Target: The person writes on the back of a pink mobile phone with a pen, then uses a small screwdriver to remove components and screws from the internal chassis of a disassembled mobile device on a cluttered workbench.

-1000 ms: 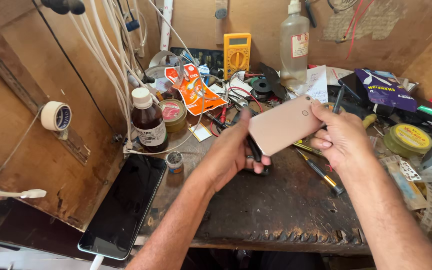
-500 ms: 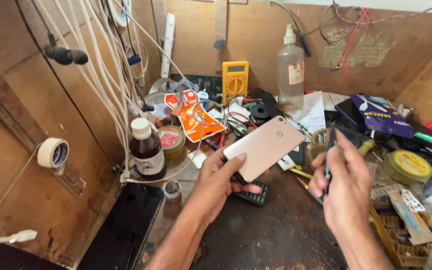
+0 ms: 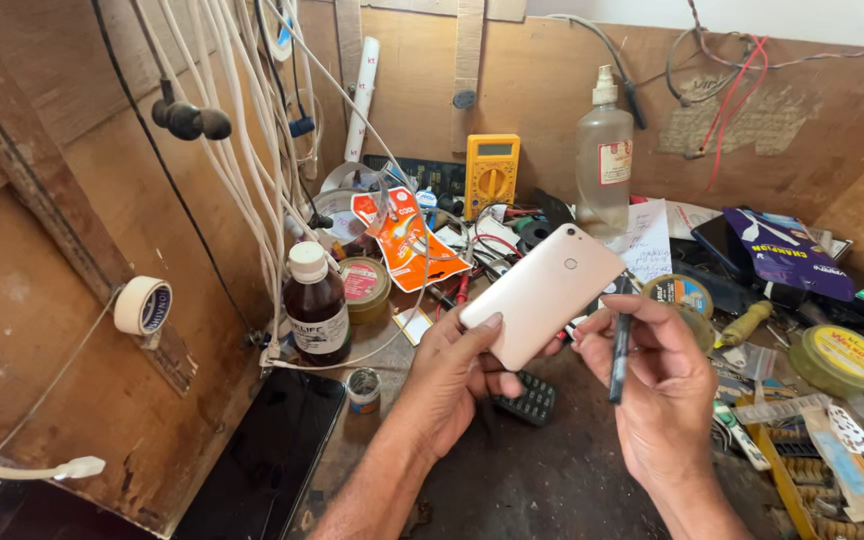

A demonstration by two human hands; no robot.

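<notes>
Over the middle of the cluttered wooden bench (image 3: 572, 470), the left hand (image 3: 457, 385) holds a pale gold smartphone (image 3: 544, 294), back side up, tilted with its camera end raised. Left-hand fingers wrap the phone's lower end, thumb lying along its near edge. Just right of the phone, the right hand (image 3: 662, 385) grips a slim dark tool (image 3: 619, 355), fingers closed narrow around the shaft, which stands nearly upright; its tip cannot be made out. Tool and phone sit close, contact unclear.

Under the phone, a small dark keypad handset (image 3: 530, 398) lies on the bench. Left of the phone: a brown glass bottle with white cap (image 3: 316, 305), a small round tin (image 3: 363, 390), a black tablet (image 3: 267, 455) lying flat. Behind the phone: a yellow multimeter (image 3: 491, 174), a clear spray bottle (image 3: 604, 155), an orange blister pack (image 3: 404, 235). Right of the phone: a yellow round tin (image 3: 840, 358) and a dark blue packet (image 3: 787, 252). Far left of the phone, a tape roll (image 3: 143, 306) hangs on the wooden wall beside white cables (image 3: 252, 130).
</notes>
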